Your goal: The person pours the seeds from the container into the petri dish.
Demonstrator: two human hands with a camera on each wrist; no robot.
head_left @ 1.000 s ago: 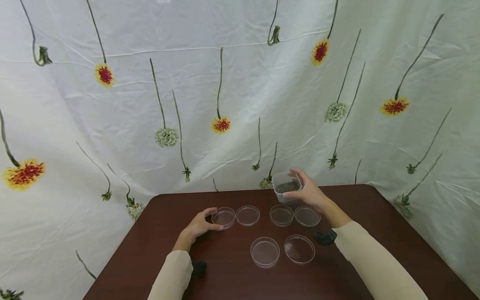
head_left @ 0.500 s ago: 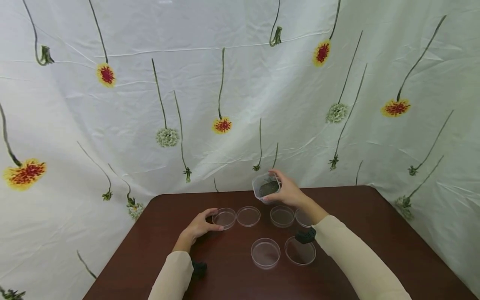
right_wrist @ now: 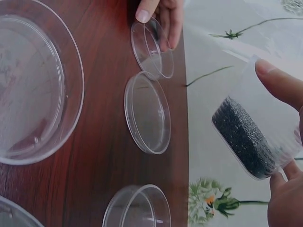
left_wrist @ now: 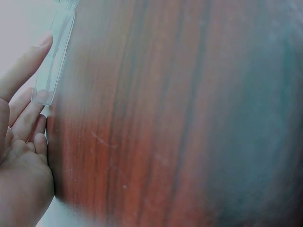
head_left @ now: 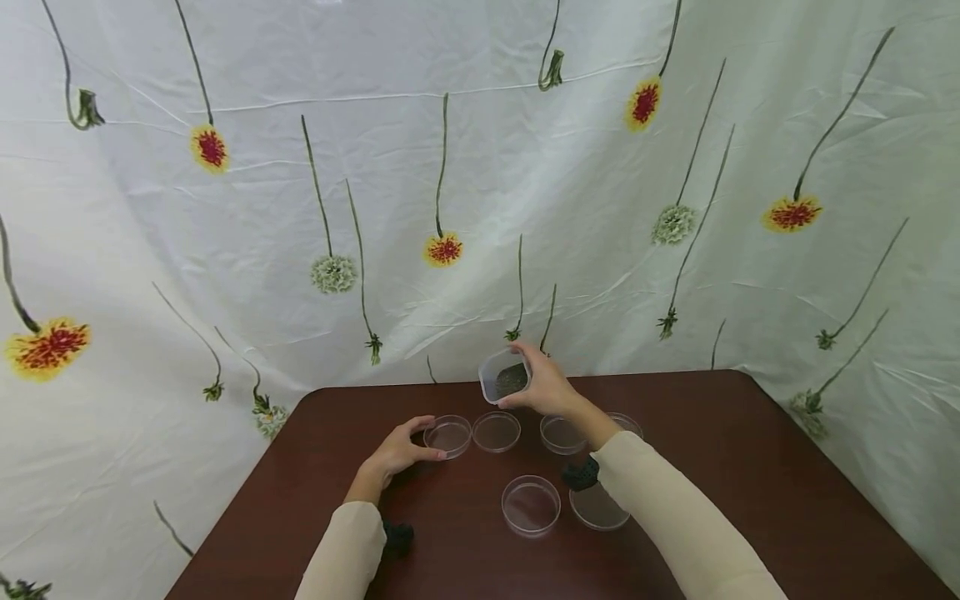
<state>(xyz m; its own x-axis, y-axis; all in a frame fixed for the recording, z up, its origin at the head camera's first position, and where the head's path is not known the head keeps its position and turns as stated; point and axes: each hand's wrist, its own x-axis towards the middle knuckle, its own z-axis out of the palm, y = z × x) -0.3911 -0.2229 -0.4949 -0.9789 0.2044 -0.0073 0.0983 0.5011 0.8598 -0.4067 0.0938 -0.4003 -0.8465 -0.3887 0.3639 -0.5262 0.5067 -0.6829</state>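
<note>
At the row's left end, my left hand (head_left: 397, 451) holds a clear petri dish (head_left: 447, 437) on the table, thumb and fingers at opposite sides of its rim. My right hand (head_left: 549, 388) grips a clear plastic tub (head_left: 490, 377) in the air, above and behind the second petri dish (head_left: 496, 432). The tub leans to the left, and dark fine granules (right_wrist: 244, 137) lie against its lower side in the right wrist view. In the left wrist view, thumb and fingertips touch the edge of the held dish (left_wrist: 56, 56).
Another dish (head_left: 561, 435) stands right of the pair, and one beyond it is partly hidden by the right forearm. Two more, a near dish (head_left: 531, 506) and its neighbour (head_left: 597, 510), sit closer. A floral cloth (head_left: 480, 192) hangs behind the brown table (head_left: 442, 550).
My right hand has carried the tub leftward from behind the right-hand dishes, and the tub now tilts more to the left. My left hand stays at its dish.
</note>
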